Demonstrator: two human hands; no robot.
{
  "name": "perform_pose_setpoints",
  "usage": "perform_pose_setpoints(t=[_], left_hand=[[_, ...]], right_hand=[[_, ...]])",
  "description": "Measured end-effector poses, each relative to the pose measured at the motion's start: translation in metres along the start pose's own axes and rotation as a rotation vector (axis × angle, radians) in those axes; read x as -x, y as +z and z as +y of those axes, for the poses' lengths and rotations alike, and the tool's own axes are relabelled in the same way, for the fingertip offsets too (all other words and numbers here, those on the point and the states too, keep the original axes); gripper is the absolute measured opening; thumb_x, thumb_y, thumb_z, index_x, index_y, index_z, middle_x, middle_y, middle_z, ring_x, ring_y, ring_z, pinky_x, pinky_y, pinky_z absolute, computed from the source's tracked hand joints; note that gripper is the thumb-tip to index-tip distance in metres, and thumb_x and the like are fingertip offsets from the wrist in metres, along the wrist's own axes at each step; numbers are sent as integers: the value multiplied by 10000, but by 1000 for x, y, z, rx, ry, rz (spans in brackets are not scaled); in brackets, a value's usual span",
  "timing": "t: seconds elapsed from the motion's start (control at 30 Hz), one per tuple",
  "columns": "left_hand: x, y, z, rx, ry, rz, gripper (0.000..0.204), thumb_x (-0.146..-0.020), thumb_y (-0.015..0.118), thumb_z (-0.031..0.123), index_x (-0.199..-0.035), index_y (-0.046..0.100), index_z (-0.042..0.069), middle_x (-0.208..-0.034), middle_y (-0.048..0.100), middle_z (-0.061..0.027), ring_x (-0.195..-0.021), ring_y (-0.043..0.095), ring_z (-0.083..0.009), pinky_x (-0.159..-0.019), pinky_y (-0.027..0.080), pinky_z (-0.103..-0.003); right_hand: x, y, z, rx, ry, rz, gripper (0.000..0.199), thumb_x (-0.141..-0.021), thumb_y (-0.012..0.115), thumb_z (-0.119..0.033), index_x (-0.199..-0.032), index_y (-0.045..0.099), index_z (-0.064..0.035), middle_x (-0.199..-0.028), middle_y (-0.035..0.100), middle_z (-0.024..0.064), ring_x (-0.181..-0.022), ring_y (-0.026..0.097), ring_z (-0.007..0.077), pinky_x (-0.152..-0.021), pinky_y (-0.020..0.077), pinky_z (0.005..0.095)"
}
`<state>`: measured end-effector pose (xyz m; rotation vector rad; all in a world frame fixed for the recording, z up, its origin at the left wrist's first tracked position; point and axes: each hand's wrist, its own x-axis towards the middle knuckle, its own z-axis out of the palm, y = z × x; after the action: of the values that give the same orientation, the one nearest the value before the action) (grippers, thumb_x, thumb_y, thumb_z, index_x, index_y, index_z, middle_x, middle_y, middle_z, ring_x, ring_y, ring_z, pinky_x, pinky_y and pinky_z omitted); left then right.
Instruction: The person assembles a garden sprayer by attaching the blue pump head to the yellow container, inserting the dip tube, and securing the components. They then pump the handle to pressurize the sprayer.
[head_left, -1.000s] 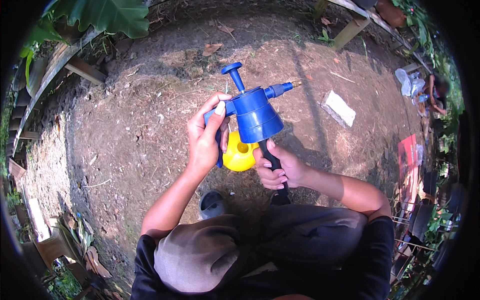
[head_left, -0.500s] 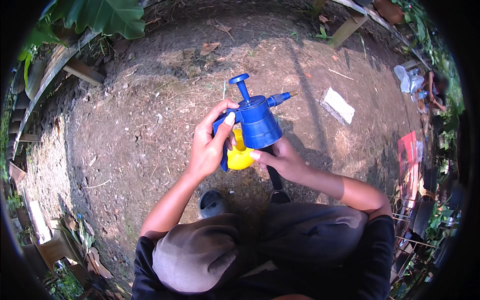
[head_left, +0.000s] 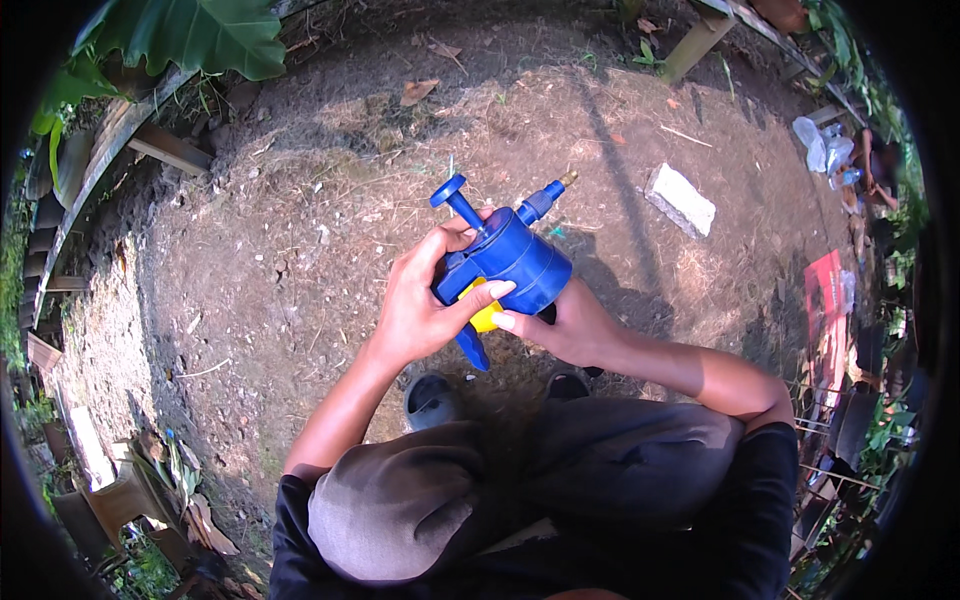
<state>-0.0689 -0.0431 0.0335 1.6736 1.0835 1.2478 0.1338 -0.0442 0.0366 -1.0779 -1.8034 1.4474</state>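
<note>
Blue sprayer head (head_left: 528, 262), held up in both hands above bare ground, its top leaning to the upper left. Glossy plastic; body a stepped cylinder, wider toward the lower rim, with ridges ringing it. Plunger (head_left: 464, 208) stands out of the top, capped by a flat round knob. Nozzle (head_left: 540, 205) points to the upper right, brass-coloured at the tip. Lever (head_left: 473, 350) of the same blue hangs at lower left, one edge wavy.

Left hand (head_left: 412, 305) grips the head: fingers bent round behind the top by the plunger's base, thumb laid across toward the lower rim. Right hand (head_left: 578, 328) sits under that rim, thumb pointing left, its tip near the left thumb; its other fingers are hidden, so cannot tell how far they close.

Yellow piece (head_left: 486, 312) shows between head and thumbs (mostly covered; held or resting on the ground, cannot tell).

Beneath, on the soil (head_left: 300, 230), two dark shoes (head_left: 430, 402). Farther out, right side: white block (head_left: 681, 200), lying flat. Farthest: big green leaf (head_left: 195, 40) upper left, clear plastic bags (head_left: 825, 147) upper right, another person (head_left: 880, 180) beside them.
</note>
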Motion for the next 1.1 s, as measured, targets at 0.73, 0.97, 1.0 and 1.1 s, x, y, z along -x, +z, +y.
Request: perform_pose_setpoints(t=[0.73, 0.97, 1.0, 1.1], left_hand=[[0, 7, 7, 1230, -587, -262, 579, -921, 574, 348, -1355, 452, -15, -1396, 479, -210, -1278, 509, -291, -1099, 391, -429], [0, -1, 20, 894, -425, -97, 615, -841, 718, 158, -1370, 457, -16, -1318, 541, -138, -1232, 535, -248, -1061, 430, -409], [-2, 3, 25, 824, -414, -117, 625, -824, 739, 182, -1361, 480, -4, -1311, 549, -127, -1248, 519, -247, -1069, 403, -400], [-6, 2, 16, 416, -198, -178, 645, -780, 775, 202, -1341, 515, 20, -1302, 555, -123, -1254, 507, -244, -1080, 371, -388]], right_hand=[[-3, -19, 11, -60, 193, -402, 817, -798, 758, -471, -1369, 416, 2, -1413, 424, 202, -1293, 433, 271, -1038, 379, 431], [-24, -28, -9, -251, -20, 1, 815, -753, 802, -510, -1294, 453, -10, -1252, 524, 145, -1190, 524, 196, -1004, 410, 322], [-24, -24, -16, -259, -12, -40, 803, -760, 800, -495, -1295, 450, -8, -1240, 524, 137, -1184, 521, 190, -1004, 409, 322], [-25, -26, -40, -216, 68, -149, 753, -777, 796, -434, -1293, 451, -9, -1190, 540, 104, -1127, 529, 161, -980, 420, 315]])
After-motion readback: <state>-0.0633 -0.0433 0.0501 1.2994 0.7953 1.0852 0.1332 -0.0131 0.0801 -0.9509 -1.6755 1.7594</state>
